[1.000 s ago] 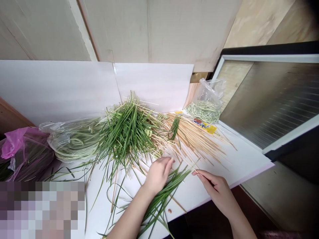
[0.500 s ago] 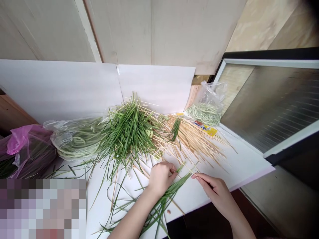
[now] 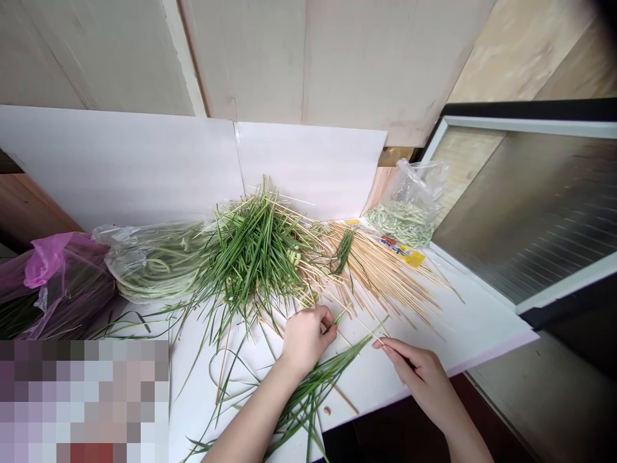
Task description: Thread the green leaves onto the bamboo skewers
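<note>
My left hand [image 3: 307,337] is closed in a pinch, with a short green chive end showing beyond its fingertips; the rest of that piece is hidden. Between the thumb and fingers of my right hand [image 3: 414,363] is a thin bamboo skewer [image 3: 362,326], pointing up and left toward the pile. Under my left wrist, loose long chives [image 3: 332,372] lie across the white table [image 3: 371,382], their pale ends close to my right fingertips. Beyond my hands rises a heap of chives on skewers [image 3: 258,247].
Bare bamboo skewers [image 3: 385,273] fan out right of the heap, with a small chive bundle [image 3: 343,251] on them. A clear bag of cut greens [image 3: 402,218] stands behind. At left are a clear bag of long pale-green stems [image 3: 159,263] and a pink bag [image 3: 67,276]. A framed panel [image 3: 520,212] borders the right.
The view has shifted slightly. My left hand has moved a little left, away from my right hand, its fingers turned more upward. My right hand still holds the skewer.
</note>
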`<state>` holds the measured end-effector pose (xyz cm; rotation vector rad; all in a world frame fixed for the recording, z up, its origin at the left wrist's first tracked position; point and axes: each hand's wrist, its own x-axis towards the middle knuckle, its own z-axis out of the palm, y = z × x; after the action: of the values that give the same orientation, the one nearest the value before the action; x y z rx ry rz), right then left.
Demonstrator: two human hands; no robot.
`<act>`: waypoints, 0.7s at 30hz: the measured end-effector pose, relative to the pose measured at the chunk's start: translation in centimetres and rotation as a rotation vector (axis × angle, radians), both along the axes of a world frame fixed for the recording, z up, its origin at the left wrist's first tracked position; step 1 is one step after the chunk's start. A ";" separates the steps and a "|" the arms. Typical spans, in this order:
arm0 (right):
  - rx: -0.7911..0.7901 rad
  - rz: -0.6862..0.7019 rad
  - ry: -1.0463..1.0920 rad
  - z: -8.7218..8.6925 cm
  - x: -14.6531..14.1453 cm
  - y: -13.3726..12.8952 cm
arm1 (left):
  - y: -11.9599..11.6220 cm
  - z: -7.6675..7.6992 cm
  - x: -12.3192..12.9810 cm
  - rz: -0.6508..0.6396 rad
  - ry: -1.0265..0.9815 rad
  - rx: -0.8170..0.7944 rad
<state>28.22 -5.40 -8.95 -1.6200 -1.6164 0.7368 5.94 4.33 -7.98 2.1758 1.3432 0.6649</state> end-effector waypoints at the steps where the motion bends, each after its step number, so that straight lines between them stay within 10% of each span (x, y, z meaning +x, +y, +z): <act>1: -0.005 0.003 -0.005 0.0 0.0 0.0 | 0.0 -0.1 0.0 0.006 0.012 0.002; 9: -0.033 -0.003 -0.002 0.1 0.0 0.0 | 0.2 -0.1 -0.1 0.047 -0.070 0.055; 21: -0.026 0.083 -0.004 0.5 -0.2 0.2 | 2.1 0.5 -1.1 0.081 -1.071 -0.463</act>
<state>27.98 -5.19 -8.50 -1.5814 -1.6917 0.8001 4.88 6.39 -7.49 1.0787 0.8496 1.1693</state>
